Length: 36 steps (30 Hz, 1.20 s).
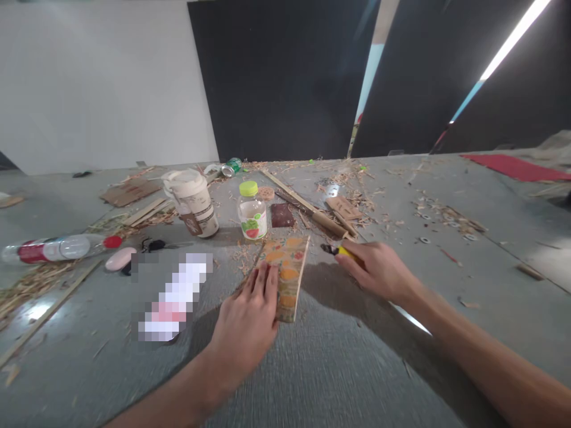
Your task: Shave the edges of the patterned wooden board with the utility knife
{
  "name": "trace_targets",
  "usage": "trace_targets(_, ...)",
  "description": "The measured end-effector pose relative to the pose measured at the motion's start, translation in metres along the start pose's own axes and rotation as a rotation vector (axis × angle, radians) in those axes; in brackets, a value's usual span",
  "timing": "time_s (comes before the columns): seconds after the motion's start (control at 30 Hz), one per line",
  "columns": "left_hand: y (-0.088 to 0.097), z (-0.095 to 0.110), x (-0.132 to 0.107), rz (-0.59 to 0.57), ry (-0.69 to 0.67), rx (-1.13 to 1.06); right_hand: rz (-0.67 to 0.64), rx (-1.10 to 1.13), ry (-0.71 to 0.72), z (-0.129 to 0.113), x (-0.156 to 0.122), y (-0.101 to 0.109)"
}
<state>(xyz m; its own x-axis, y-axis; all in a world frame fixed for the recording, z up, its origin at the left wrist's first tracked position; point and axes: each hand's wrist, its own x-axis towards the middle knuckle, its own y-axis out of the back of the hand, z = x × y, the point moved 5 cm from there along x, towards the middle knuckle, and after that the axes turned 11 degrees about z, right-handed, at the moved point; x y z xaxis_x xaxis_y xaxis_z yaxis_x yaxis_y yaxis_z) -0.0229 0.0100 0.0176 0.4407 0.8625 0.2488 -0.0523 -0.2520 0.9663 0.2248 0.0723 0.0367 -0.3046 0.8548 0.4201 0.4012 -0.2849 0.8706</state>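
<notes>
Head view, surface: grey work surface (pixel 357 368), strewn with wood shavings (pixel 352 181) towards the far side.
Head view, left hand: left hand (pixel 247 315) laid palm down, fingers straight and close together, tips resting on the near left edge of the fruit-print panel (pixel 289 267); pressing rather than gripping.
Head view, right hand: right hand (pixel 379 267) just right of the panel, fingers curled around a yellow-handled tool (pixel 341 251), dark tip pointing left towards the panel's far corner; tip apparently just short of the panel, contact impossible to confirm.
Head view, panel position: centre of the surface, between the two hands, long axis running away from the camera, the right edge lifted or curled slightly.
Handling, judged: probably thin, light and fairly stiff card or veneer; likely to slide on the smooth surface unless pinned flat; best held by a flat palm on the print or pinched at a long edge, well away from the tool tip.
Head view, beyond the panel: small green-capped bottle (pixel 252 214), lidded paper cup (pixel 194 202), brown square (pixel 282 214) and bamboo stick (pixel 303 205).
Head view, far left: clear plastic bottle (pixel 57 248) on its side, pink object (pixel 119 258) beside it.
</notes>
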Motion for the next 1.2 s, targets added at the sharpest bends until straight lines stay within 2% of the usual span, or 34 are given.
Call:
trace_targets(0.17, -0.001, 0.0, 0.002, 0.014, 0.01, 0.006, -0.188, 0.16, 0.216, -0.039, -0.016, -0.002)
trace_targets(0.3, 0.0, -0.002, 0.002, 0.019, 0.032, -0.011, -0.284, 0.198, 0.264, -0.059, -0.024, -0.002)
trace_targets(0.47, 0.0, -0.004, 0.002, 0.019, 0.032, 0.015, -0.317, 0.215, 0.297, -0.072, -0.028, -0.005)
trace_targets(0.6, 0.0, -0.001, 0.001, 0.01, 0.012, 0.061, -0.266, 0.151, 0.325, -0.062, -0.024, -0.008)
trace_targets(0.8, -0.001, 0.005, 0.0, 0.035, -0.02, 0.093, -0.065, -0.092, 0.196, -0.023, -0.012, -0.01)
trace_targets(0.93, 0.001, 0.002, 0.002, 0.018, 0.011, 0.068, -0.005, -0.189, 0.177, -0.025, -0.009, -0.009)
trace_targets(1.2, 0.009, 0.002, 0.003, 0.076, 0.03, -0.006, 0.051, -0.228, 0.182, -0.028, -0.007, -0.005)
